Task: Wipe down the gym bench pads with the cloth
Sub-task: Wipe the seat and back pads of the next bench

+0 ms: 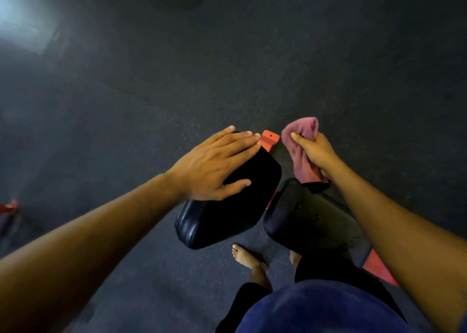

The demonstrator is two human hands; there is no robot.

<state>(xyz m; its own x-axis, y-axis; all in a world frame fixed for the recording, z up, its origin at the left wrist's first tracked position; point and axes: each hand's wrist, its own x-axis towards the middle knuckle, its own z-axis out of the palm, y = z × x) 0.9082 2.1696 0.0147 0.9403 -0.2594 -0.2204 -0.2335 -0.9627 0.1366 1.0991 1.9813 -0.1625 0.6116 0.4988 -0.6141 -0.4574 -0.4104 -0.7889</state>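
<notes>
Two black bench pads sit below me: a smaller seat pad (pixel 235 206) on the left and a longer pad (pixel 308 219) on the right, with droplets on its surface. My left hand (pixel 214 165) lies flat, fingers spread, on the far end of the seat pad. My right hand (pixel 316 153) is raised above the gap beyond the longer pad and grips a bunched pink cloth (pixel 300 140), which hangs off the pad's surface. The red bench frame (pixel 270 139) pokes out past the seat pad.
Dark speckled rubber floor (pixel 252 67) surrounds the bench. My bare feet (pixel 249 256) stand beside the pads. A red frame foot (pixel 379 269) shows at the lower right, and another red piece of equipment (pixel 8 206) sits at the left edge.
</notes>
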